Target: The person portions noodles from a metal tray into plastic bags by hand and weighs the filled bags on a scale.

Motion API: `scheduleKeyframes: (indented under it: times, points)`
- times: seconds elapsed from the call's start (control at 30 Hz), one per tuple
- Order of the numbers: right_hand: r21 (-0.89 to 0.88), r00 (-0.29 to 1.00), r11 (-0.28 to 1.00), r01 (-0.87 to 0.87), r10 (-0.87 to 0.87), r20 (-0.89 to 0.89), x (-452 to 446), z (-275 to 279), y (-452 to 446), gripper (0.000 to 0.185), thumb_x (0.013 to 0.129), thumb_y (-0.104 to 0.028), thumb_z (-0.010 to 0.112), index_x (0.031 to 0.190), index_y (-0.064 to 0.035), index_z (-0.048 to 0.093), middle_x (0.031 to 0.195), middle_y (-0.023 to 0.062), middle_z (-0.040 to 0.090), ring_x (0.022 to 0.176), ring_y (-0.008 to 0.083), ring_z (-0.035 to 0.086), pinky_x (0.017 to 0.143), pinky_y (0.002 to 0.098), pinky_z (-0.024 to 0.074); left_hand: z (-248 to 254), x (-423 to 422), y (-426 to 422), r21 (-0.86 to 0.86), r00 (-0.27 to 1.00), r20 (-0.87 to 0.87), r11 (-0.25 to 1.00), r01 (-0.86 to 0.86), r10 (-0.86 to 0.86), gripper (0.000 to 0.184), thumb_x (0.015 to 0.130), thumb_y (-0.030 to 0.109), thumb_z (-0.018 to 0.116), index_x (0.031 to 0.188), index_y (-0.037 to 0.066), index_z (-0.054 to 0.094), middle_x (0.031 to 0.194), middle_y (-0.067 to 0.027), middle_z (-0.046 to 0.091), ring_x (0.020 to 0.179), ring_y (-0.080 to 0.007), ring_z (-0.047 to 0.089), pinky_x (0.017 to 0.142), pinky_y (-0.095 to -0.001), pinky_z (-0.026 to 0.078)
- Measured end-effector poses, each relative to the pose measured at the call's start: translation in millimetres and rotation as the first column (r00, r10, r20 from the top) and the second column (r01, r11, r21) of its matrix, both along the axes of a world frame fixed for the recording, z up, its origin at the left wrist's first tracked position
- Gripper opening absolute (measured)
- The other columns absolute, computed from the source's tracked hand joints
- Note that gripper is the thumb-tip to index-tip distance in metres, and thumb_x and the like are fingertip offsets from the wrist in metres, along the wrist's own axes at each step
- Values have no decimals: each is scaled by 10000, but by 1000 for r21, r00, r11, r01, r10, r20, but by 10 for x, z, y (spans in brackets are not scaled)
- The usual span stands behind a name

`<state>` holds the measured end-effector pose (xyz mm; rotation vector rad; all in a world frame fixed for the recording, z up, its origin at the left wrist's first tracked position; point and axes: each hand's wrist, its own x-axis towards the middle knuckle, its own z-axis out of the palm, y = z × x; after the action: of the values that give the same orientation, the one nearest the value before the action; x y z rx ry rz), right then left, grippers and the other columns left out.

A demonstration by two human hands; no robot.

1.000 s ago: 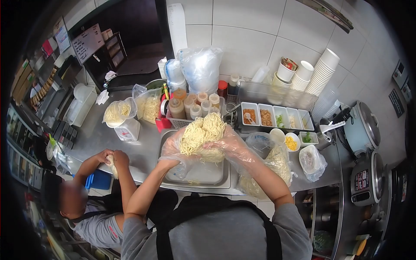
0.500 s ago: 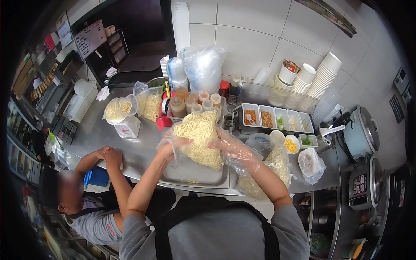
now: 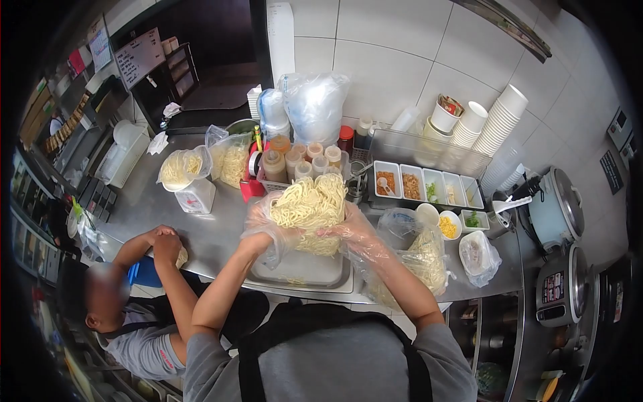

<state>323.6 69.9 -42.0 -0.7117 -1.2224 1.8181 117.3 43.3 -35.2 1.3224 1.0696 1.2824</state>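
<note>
Cradling a loose clump of noodles [image 3: 309,208] at the centre of my clock, I read the counter [image 3: 134,218] from left to right; between eight and nine o'clock a co-worker's hands [image 3: 164,239] are close together at the counter's edge, well apart from mine; near nine a dial scale [image 3: 196,198] bears a bag with noodles in it [image 3: 177,170], and at ten stands another noodle bag [image 3: 232,165]; my left hand [image 3: 263,226], in a thin clear glove, holds the clump's left side; just past the clump, at twelve, are the squeeze bottles [image 3: 293,161], and at six, under my hands, lies a shallow metal tray [image 3: 347,276] with a few strands in it; my right hand [image 3: 356,229], gloved too, holds the other side, so the grip is about as wide as the clump, both palms turned inward; at four a large clear bag of noodles [image 3: 426,258] lies near my right forearm, and towards three sit the white topping tubs [image 3: 410,182]; to hold this well, I judge, both hands should press evenly and lightly, fingers spread under the weight, so strands neither crush nor slip; slack glove plastic is best kept out from between them, and the clump over the tray, where loose strands would land.
</note>
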Motion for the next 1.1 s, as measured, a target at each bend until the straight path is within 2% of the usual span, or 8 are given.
scheduleKeyframes:
  times: [0.1,0.23,0.4,0.67,0.8,0.9,1.0,1.1]
  points:
    - [-39,999,999,-12,11,-39,-29,-51,-34,635,700,-5,749,1252,24,436,1139,100,584,1038,165,578,877,300,486,53,30,33,-58,987,-119,992,-113,106,556,598,-29,790,1110,27,584,1025,-60,655,922,-141,615,814,-283,513]
    - [-131,994,988,78,-87,-65,-186,-124,-54,689,752,-84,747,1313,14,359,1172,100,553,1056,163,558,874,291,488,-80,27,129,-214,992,68,973,-89,106,518,627,-76,736,1107,29,574,1030,-66,646,897,-157,617,785,-300,517]
    - [-239,994,967,84,-98,-48,-211,-591,64,640,792,-207,728,1303,-13,396,1170,104,552,1066,177,547,908,329,468,-760,21,284,14,945,-286,987,-158,156,627,585,144,799,1131,4,525,1010,-126,642,927,-200,614,847,-292,472]
    - [-514,872,843,-158,-126,-474,-193,-1067,222,597,853,-404,624,1307,-67,431,1248,114,534,1129,264,537,962,411,450,-104,37,367,-50,724,-681,993,107,-112,861,587,223,793,1306,-27,390,1255,-201,514,1155,-251,509,983,-318,388]
    - [-493,776,841,-222,-154,-612,-206,-920,204,625,865,-444,586,1314,-47,408,1264,125,520,1153,257,524,985,411,440,-5,-157,232,-166,901,-385,975,144,-199,865,638,139,784,1361,-16,336,1324,-163,461,1203,-214,462,1008,-367,374]
    - [-420,836,893,-159,-104,-539,-206,-618,170,617,871,-442,578,1305,-35,415,1257,119,526,1142,243,531,980,403,446,-400,-234,55,-421,949,96,852,311,-299,802,697,191,768,1365,27,354,1337,-126,458,1220,-215,451,1002,-376,380]
    - [-356,953,932,67,-165,-253,-223,-380,173,560,874,-418,591,1268,-39,469,1236,98,540,1136,211,533,951,370,459,-411,-6,-158,-597,937,347,781,184,44,665,798,222,697,1351,51,370,1272,-105,521,1166,-234,511,990,-384,408]
    - [-464,985,885,30,-104,-135,-323,-368,280,538,876,-406,596,1252,-36,490,1223,83,548,1124,187,533,945,350,454,-588,35,-76,-564,824,536,804,189,182,566,838,280,647,1311,66,424,1253,-87,538,1135,-237,533,978,-384,424]
